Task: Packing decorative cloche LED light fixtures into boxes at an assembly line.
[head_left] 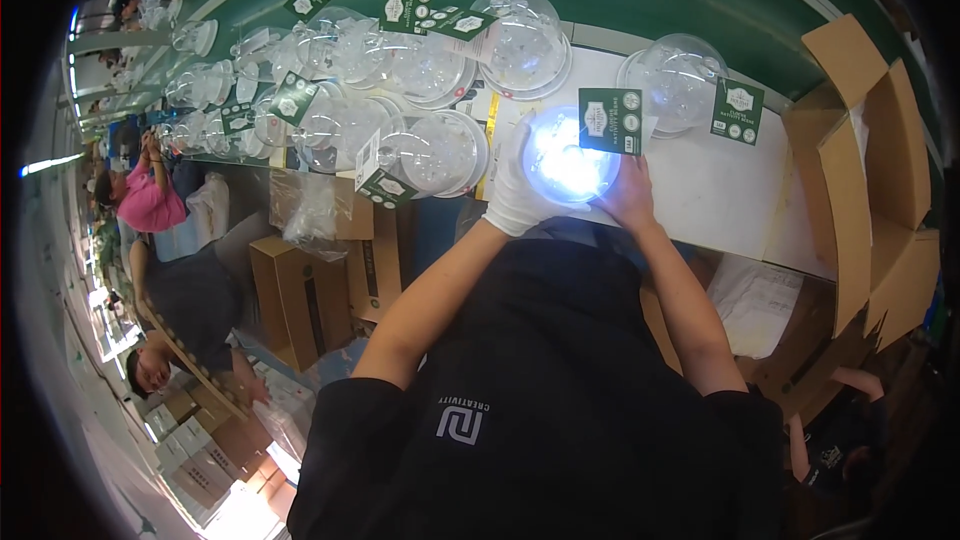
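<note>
A clear dome globe (568, 162) glows bright blue-white between my two hands at the near edge of the white table. Its left side is wrapped by my left hand (512, 188), which wears a white glove. Against its right side is my bare right hand (632, 194), fingers partly hidden behind the dome. From the dome hangs a green card tag (610, 122). Beyond it to the right sits an unlit clear dome (672, 85) with its own green tag (738, 110). Another tagged dome (435, 155) stands just left of my gloved hand. Glare hides what is inside the lit one.
Several more clear domes (520, 45) with green tags crowd the table to the left. An open cardboard box (845, 175) stands at the right end. Brown cartons (300, 300) are below on the left. Co-workers, one in a pink top (150, 198), are at the left; another is lower right.
</note>
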The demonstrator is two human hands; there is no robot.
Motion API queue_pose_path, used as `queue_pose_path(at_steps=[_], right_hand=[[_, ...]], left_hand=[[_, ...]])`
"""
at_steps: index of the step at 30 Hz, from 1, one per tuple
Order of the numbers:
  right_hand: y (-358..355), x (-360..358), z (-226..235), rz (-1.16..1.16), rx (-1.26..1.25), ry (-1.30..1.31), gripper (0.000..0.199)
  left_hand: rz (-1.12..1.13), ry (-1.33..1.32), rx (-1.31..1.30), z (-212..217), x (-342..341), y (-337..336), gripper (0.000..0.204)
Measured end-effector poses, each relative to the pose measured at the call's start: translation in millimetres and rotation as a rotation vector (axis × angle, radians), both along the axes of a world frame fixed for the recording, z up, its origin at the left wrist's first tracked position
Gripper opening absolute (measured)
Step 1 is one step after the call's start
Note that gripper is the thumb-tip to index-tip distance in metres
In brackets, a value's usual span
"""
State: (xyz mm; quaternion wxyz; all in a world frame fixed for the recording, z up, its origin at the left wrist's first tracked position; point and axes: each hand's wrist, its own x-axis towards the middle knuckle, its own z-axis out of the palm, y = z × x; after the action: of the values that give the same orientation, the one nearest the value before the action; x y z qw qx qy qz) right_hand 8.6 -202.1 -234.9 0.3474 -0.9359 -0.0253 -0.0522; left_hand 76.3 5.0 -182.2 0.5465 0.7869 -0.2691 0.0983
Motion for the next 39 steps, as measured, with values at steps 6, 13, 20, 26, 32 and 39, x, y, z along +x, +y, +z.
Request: queue_pose_path(at_steps=[6, 13, 20, 26, 32, 39], right_hand=[[4.0, 3.4, 11.1, -0.011, 0.054, 0.018, 0.105], [7.7, 2.8, -13.5, -0.008, 0.041, -0.016, 0.079], [-4.5, -23.9, -45.4, -0.109, 0.225, 0.090, 0.066], [-4.4, -19.6, -36.1, -0.192, 0.300, 0.141, 0.067], [4.5, -10.4, -20.4, -0.093, -0.022, -0.075, 0.095], [12.3, -1.8, 6.3, 0.007, -0.151, -0.050, 0.094]], left_hand=[[0.004, 0.406, 0.342, 4.0, 0.1, 13.2, 0.075], [-0.736, -0.193, 0.846, 128.5, -36.6, -21.2, 0.033], [-0.532, -0.419, 1.237, 51.6, 2.6, -94.1, 0.027], [0.056, -0.830, 1.420, -84.8, -36.9, -112.7, 0.037], [-0.380, -0.878, 1.482, -90.4, -51.5, -56.8, 0.045], [-0.820, -0.391, 0.770, 22.5, -14.6, 14.2, 0.029]])
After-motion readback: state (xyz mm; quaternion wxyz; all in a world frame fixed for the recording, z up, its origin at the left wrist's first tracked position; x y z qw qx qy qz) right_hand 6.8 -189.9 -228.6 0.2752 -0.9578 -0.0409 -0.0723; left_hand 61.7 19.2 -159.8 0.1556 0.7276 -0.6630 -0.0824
